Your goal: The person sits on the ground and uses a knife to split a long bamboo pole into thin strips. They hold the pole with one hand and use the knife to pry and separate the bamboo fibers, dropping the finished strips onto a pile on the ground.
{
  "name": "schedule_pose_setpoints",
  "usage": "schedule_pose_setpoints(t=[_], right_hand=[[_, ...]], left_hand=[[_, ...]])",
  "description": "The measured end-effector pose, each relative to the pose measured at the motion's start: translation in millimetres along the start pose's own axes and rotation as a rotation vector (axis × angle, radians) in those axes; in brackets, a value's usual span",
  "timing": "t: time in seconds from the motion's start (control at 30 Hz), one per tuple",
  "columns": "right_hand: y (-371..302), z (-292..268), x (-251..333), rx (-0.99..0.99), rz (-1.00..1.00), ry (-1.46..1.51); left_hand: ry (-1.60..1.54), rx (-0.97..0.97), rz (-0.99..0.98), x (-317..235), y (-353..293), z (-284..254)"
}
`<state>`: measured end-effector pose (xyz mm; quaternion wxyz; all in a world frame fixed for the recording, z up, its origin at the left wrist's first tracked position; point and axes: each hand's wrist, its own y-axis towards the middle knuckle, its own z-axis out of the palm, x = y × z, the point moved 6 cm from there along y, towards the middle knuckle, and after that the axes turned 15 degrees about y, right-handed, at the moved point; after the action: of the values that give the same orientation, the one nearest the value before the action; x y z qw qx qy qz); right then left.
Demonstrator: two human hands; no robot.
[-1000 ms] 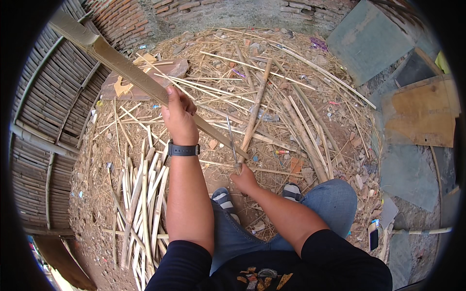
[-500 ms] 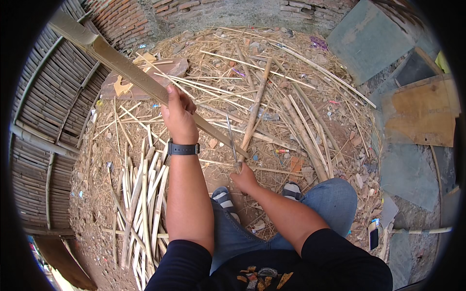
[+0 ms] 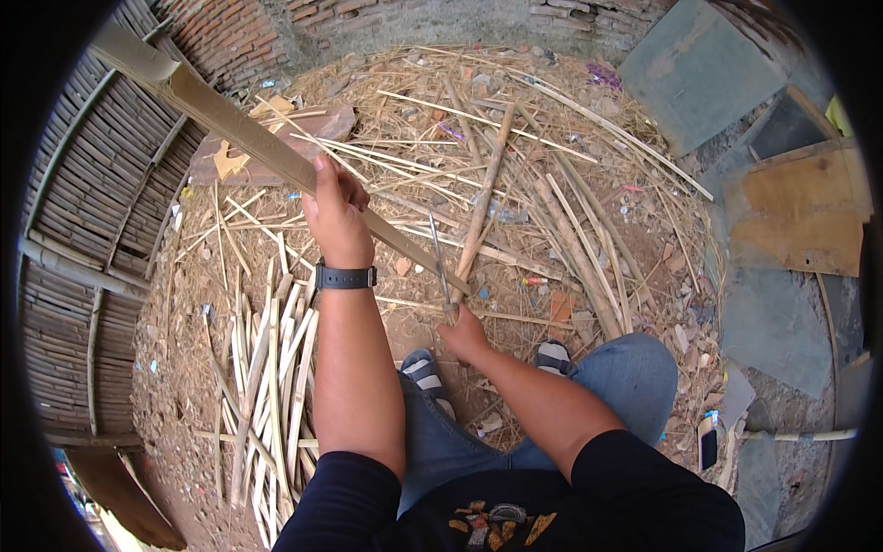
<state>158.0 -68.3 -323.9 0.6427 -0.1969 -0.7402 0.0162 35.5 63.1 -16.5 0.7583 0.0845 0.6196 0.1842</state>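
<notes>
The left hand (image 3: 336, 216) is raised well forward on an extended forearm, its fingers curled shut in a grip and a dark band worn at the wrist. The right hand (image 3: 464, 333) is held lower and nearer the body, closed in a fist, its forearm angled in from the lower right.

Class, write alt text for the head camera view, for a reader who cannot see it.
A person's left hand grips a long split bamboo pole while the right hand holds a thin metal blade against its lower end. Pale bamboo strips lie piled on the dirt ground at left.
</notes>
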Motion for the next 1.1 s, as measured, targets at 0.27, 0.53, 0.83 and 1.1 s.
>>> schedule_pose_setpoints(t=[0.27,0.53,0.83,1.1], right_hand=[[3.1,0.6,-9.3,-0.017,0.002,-0.005],[0.1,-3.0,-5.6,0.001,-0.008,-0.014],[0.7,-2.8,-2.4,0.0,0.037,-0.038],[0.9,-4.6,-3.3,-0.011,-0.012,-0.017]], left_hand=[[0.001,-0.002,-0.02,9.0,0.8,-1.1],[0.001,-0.014,-0.061,15.4,-2.1,4.4],[-0.013,0.013,-0.043,14.9,-0.3,3.0],[-0.016,0.023,-0.044,13.7,-2.5,6.3]])
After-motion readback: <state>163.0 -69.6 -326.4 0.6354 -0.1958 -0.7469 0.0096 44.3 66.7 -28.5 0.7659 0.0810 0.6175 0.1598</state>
